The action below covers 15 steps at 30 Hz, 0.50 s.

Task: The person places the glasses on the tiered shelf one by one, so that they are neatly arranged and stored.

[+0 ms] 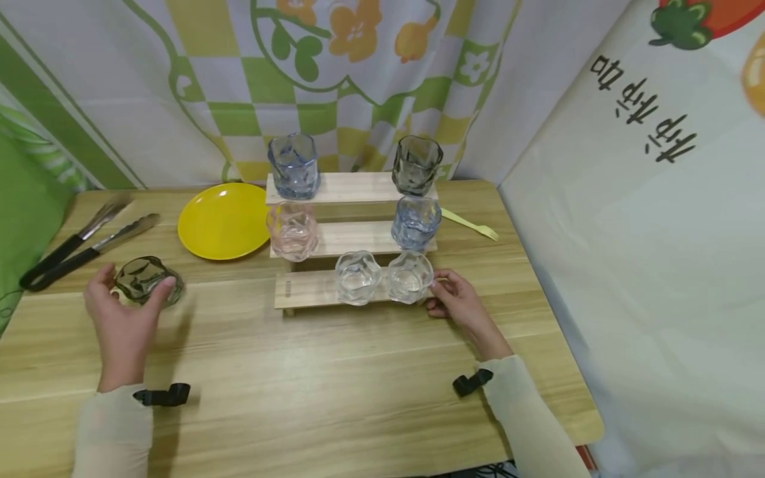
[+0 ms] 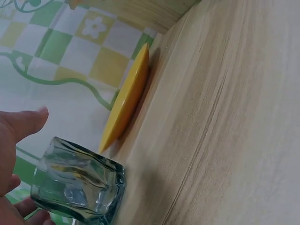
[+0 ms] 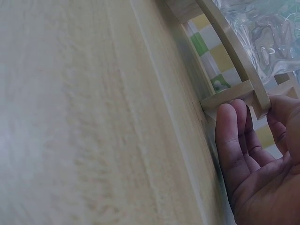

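Observation:
At the table's left, a dark grey-green glass (image 1: 143, 280) stands near my left hand (image 1: 122, 318). In the left wrist view the glass (image 2: 77, 183) rests on the table, with the thumb spread apart from it and the other fingers at its far side. My right hand (image 1: 463, 309) grips the right end of the lowest step of a three-step wooden rack (image 1: 307, 289); in the right wrist view the thumb lies at the board's end and the fingers (image 3: 227, 124) are beside its leg. Two clear glasses, one (image 1: 357, 279) left of the other (image 1: 409, 277), stand on that step.
The middle step bears a pink glass (image 1: 293, 232) and a blue glass (image 1: 416, 222); the top one bears a blue glass (image 1: 294, 166) and a grey glass (image 1: 417, 164). Left of the rack lie a yellow plate (image 1: 222, 222) and black-handled tongs (image 1: 89, 249). A pale fork (image 1: 472, 224) lies right.

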{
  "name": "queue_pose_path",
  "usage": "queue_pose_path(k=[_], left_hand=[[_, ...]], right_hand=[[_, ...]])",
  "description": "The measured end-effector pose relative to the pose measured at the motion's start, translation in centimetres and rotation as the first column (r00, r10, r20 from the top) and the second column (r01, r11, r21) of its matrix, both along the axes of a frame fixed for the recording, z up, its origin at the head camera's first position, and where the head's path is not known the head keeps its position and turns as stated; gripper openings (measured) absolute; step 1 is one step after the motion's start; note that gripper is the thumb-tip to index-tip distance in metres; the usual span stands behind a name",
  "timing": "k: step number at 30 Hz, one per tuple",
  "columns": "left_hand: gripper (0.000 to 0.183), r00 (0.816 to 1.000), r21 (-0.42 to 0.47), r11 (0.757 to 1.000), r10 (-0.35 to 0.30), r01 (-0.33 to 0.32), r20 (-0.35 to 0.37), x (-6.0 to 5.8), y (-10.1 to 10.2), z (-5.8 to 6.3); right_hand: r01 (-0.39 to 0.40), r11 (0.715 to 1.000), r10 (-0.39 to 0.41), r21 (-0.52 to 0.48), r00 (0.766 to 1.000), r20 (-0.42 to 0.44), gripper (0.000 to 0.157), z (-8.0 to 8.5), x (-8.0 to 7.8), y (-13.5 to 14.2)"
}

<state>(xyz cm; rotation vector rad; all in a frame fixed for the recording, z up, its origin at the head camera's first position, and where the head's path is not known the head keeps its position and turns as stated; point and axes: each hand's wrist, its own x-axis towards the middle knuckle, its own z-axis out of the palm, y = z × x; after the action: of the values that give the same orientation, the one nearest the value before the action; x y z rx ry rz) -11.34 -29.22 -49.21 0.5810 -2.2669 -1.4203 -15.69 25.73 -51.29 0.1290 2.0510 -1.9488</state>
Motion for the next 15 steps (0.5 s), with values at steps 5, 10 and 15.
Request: queue_pose_path(k=[5, 10, 15], left_hand=[[0.093, 0.996, 0.076, 0.997, -0.005, -0.001, 0.089, -0.9, -0.4, -0.3], [0.095, 0.993, 0.108, 0.994, -0.001, -0.012, 0.121, -1.6, -0.5, -0.6], [0.095, 0.991, 0.153, 0.988, -0.002, -0.019, 0.133, -1.9, -0.6, -0.8]], right_hand=[[-0.008, 1.000, 0.008, -0.009, 1.000, -0.006, 0.029, -0.1, -0.1, 0.1], [-0.008, 1.000, 0.008, -0.013, 1.000, -0.004, 0.028, -0.1, 0.0, 0.1], [-0.006, 1.000, 0.006, -0.009, 1.000, 0.000, 0.028, -0.1, 0.0, 0.1]])
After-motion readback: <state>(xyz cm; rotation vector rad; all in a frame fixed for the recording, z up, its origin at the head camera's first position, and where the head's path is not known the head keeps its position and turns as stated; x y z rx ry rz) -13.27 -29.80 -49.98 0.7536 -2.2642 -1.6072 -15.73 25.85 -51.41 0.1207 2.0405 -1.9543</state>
